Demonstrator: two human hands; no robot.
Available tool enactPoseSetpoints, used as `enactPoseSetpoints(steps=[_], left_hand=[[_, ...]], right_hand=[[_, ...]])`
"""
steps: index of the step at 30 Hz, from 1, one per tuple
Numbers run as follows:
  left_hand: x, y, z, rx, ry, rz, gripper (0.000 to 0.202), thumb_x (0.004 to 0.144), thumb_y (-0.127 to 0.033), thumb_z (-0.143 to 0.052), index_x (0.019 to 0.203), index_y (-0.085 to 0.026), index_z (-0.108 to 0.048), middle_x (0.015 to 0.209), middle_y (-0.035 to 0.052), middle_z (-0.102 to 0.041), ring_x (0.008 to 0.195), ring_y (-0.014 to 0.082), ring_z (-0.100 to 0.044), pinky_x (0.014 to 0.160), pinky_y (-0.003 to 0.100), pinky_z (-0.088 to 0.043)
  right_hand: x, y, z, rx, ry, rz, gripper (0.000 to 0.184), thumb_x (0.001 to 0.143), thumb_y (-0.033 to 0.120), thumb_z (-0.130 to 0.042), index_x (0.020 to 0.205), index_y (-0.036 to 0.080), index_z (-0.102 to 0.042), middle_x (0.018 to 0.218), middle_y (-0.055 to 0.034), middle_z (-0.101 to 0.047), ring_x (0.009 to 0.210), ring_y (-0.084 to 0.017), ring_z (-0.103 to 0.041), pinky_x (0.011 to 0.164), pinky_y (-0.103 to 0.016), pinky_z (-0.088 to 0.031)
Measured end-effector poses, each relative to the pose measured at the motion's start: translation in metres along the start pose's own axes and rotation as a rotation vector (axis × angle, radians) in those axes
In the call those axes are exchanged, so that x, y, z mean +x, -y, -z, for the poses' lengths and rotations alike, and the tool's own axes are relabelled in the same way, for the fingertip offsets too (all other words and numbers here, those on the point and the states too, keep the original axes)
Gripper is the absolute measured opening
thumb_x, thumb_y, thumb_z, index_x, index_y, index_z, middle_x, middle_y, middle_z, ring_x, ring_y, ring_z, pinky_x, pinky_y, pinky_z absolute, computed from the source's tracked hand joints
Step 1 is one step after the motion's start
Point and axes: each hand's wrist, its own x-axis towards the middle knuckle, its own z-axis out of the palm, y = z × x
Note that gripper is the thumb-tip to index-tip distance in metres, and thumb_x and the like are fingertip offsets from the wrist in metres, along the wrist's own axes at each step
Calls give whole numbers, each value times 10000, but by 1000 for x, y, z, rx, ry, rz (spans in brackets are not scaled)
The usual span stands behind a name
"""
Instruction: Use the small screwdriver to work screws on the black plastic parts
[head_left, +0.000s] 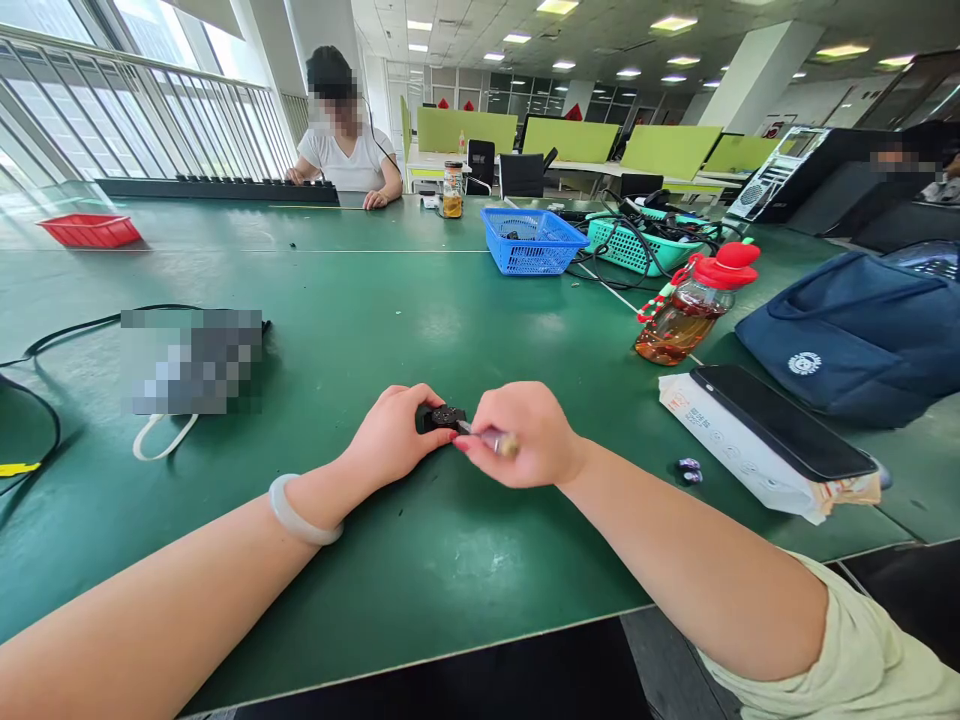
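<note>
My left hand (394, 432) is closed around a small black part (442, 417) and holds it down on the green table (420, 590). My right hand (521, 435) is closed on a small screwdriver (491, 440), whose metal tip touches the black part. A pale bangle (300, 515) sits on my left wrist. Both hands meet at the middle of the table, close to its front edge.
A phone (780, 420) lies on a white packet (739, 450) at the right, beside a red-capped bottle (694, 305) and a navy bag (855, 335). Blue basket (531, 240), green basket (645, 243) and red tray (90, 230) stand farther back. A person (345, 140) sits opposite.
</note>
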Motion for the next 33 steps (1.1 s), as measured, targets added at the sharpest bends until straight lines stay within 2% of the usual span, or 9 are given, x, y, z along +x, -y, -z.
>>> enactPoseSetpoints(steps=[4,7,9,12,14,17,20,25,33], left_hand=[[-1,-3,1,-4,12,26,222,732,-347,-673,917,-234,-625,969,47,-688,1054,292,-580,863,407,-510],[-1,-3,2,-4,14,24,230,732,-358,-669,918,-231,-622,971,52,-684,1046,292,-580,865,411,-512],[-1,-2,2,-6,15,11,235,741,-379,-676,915,-232,-616,974,53,-686,1048,293,-577,871,415,-511],[-1,0,1,-9,14,-3,264,748,-419,-701,920,-238,-615,973,51,-689,1061,299,-573,879,420,-508],[-1,1,1,-8,12,6,281,748,-429,-716,931,-239,-618,970,48,-686,1056,297,-577,878,417,-507],[0,0,2,-5,14,17,275,750,-418,-725,933,-241,-621,948,41,-675,1031,288,-582,863,402,-505],[-1,0,2,-1,13,20,259,750,-419,-726,900,-240,-614,911,35,-663,1010,286,-581,840,392,-503],[-1,0,2,-2,15,27,259,754,-424,-724,909,-246,-616,909,30,-663,1011,286,-583,837,390,-505],[0,-1,2,-4,14,24,274,748,-429,-731,910,-241,-613,922,39,-673,1017,292,-590,841,399,-514]], right_hand=[[2,6,-3,-60,217,213,321,858,383,-570,610,255,-413,507,38,-457,447,-125,-390,461,-291,-304],[2,6,-2,-20,153,249,261,878,354,-582,651,261,-490,526,42,-495,458,-123,-422,481,-283,-330],[2,4,0,21,26,105,199,897,349,-567,716,266,-550,562,39,-549,465,-114,-445,495,-271,-354],[1,-3,2,145,-148,-271,273,918,460,-544,745,250,-573,606,24,-584,472,-106,-453,496,-263,-374],[2,-7,0,294,-211,-467,396,878,596,-563,715,235,-550,587,27,-540,472,-102,-435,475,-258,-361],[4,-13,-6,531,-229,-615,490,794,708,-603,725,229,-526,546,56,-447,462,-95,-400,451,-247,-333],[4,-13,-9,626,-188,-664,471,806,695,-603,773,231,-528,536,72,-411,459,-93,-388,459,-245,-327],[4,-7,-7,566,-153,-683,439,845,660,-582,787,228,-528,585,63,-427,479,-88,-383,463,-242,-321],[5,-2,-7,415,-115,-590,421,864,628,-575,770,220,-534,612,43,-505,492,-90,-408,484,-245,-344]])
